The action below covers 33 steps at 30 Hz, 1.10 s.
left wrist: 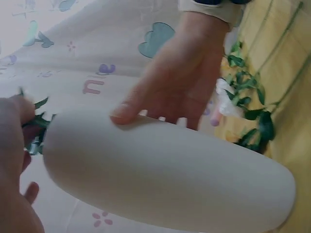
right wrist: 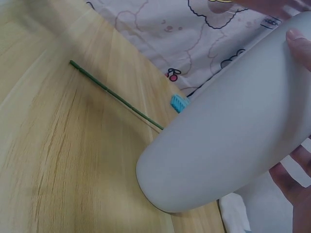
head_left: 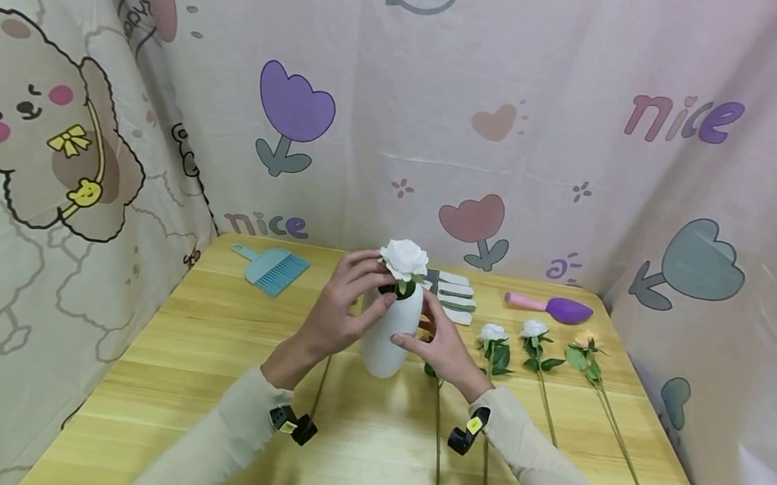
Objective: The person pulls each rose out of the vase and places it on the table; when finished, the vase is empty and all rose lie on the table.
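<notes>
A white vase [head_left: 386, 345] stands on the wooden table, with a white rose [head_left: 404, 260] in its mouth. My left hand [head_left: 342, 304] pinches the rose just below its bloom, the thumb at the vase rim. Green leaves [left wrist: 41, 119] show by those fingers in the left wrist view, though the exact contact is partly hidden. From the right side, my right hand [head_left: 449, 348] holds the upper body of the vase between thumb and fingers. In the right wrist view the vase [right wrist: 228, 126] fills much of the frame.
To the right lie white roses [head_left: 493, 333] and a yellowish rose [head_left: 586, 339]. One stem [head_left: 320, 389] lies left of the vase. Farther back are a blue dustpan with brush [head_left: 273, 268], gloves [head_left: 456, 297] and a purple trowel [head_left: 568, 311]. Printed curtains [head_left: 384, 120] surround the table.
</notes>
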Motion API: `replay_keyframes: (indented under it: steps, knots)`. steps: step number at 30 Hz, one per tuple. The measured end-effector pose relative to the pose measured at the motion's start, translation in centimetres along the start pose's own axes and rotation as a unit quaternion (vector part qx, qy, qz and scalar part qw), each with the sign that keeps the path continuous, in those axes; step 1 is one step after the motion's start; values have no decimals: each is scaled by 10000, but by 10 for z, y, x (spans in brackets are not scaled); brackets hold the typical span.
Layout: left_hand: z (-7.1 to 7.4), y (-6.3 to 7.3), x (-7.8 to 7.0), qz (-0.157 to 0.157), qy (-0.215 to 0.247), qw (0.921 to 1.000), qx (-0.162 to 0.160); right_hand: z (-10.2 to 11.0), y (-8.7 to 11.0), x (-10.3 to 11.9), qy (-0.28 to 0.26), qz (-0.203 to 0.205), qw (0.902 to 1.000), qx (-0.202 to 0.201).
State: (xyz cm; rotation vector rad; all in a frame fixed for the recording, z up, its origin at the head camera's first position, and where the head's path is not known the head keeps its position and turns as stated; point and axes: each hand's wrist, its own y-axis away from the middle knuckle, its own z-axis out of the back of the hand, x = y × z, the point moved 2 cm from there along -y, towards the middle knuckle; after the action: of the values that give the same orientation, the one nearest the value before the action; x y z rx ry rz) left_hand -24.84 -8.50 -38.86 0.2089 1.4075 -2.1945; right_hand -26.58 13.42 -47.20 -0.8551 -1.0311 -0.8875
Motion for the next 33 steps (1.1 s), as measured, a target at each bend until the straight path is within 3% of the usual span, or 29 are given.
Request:
replay_keyframes:
  steps: [5, 11, 23, 28, 33]
  knots:
    - [11, -15, -5, 36, 299, 9986, -445, 0, 0, -1, 11, -17, 10000, -53]
    - [17, -29, -9, 485, 529, 9952, -664, -1, 0, -1, -7, -64, 10000, -62]
    - [14, -31, 1, 1082, 611, 9867, -1050, -1, 0, -1, 9, -101, 9999, -119]
    - [19, -35, 0, 1148, 1018, 9806, -1217, -1, 0, 0, 6, -61, 9999, -111]
    - [29, -42, -2, 1145, 1398, 9701, -1623, -1, 1, 0, 9, -65, 9999, -119]
